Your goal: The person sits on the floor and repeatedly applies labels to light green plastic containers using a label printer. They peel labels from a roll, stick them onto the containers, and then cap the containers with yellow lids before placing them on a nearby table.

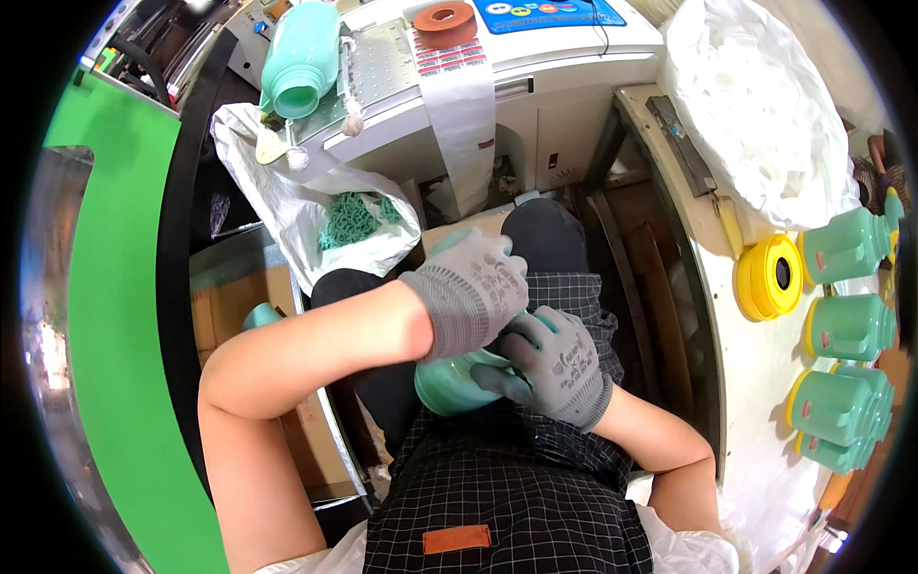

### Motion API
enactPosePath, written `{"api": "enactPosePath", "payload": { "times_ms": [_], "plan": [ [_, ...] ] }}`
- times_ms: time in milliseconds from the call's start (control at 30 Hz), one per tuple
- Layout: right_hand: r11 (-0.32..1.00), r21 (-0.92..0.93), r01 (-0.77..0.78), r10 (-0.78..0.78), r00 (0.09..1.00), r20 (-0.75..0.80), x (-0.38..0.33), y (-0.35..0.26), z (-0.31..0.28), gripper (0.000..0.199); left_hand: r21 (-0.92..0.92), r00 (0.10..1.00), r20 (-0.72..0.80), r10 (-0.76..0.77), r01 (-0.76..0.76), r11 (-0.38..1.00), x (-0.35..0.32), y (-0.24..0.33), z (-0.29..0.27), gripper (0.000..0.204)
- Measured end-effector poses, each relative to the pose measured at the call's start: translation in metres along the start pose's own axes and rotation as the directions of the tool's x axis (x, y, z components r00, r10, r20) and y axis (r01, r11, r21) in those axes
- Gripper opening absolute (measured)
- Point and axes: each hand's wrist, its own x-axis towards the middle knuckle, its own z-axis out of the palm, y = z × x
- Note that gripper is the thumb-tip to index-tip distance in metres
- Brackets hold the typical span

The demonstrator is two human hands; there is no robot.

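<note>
A translucent green plastic bottle (451, 387) lies across my lap on a dark checked apron (497, 459). My right hand (559, 368), in a grey glove, grips the bottle near its upper end, thumb and fingers round it. Just above, my left hand (475, 287), also gloved, is closed with its fingers curled over. Whatever it holds is hidden beneath the glove. Ahead and left of my hands, a white sack (277, 210) stands open with green plastic trimmings (354, 220) in it.
A similar green bottle (304, 57) and an orange tape roll (445, 21) rest on the white machine (574, 57) ahead. At right, a bench (736, 383) holds several green bottles (837, 407), yellow ring parts (768, 277) and a white bag (755, 105). A green panel (115, 316) stands left.
</note>
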Motion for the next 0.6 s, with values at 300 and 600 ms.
{"api": "enactPosePath", "payload": {
  "times_ms": [300, 600],
  "plan": [
    [0.992, 0.03, -0.124, 0.124, 0.992, 0.004, -0.015, 0.014, -0.011, 0.038, -0.384, 0.969, -0.209, -0.134, 0.045, 0.922, 0.044, -0.016, 0.021, 0.019],
    [0.922, 0.362, -0.139, 0.26, 0.914, -0.311, -0.018, 0.036, -0.026, 0.051, -0.969, 0.194, 0.076, -0.978, 0.247, -0.027, 0.131, -0.216, 0.211, 0.081]
  ]
}}
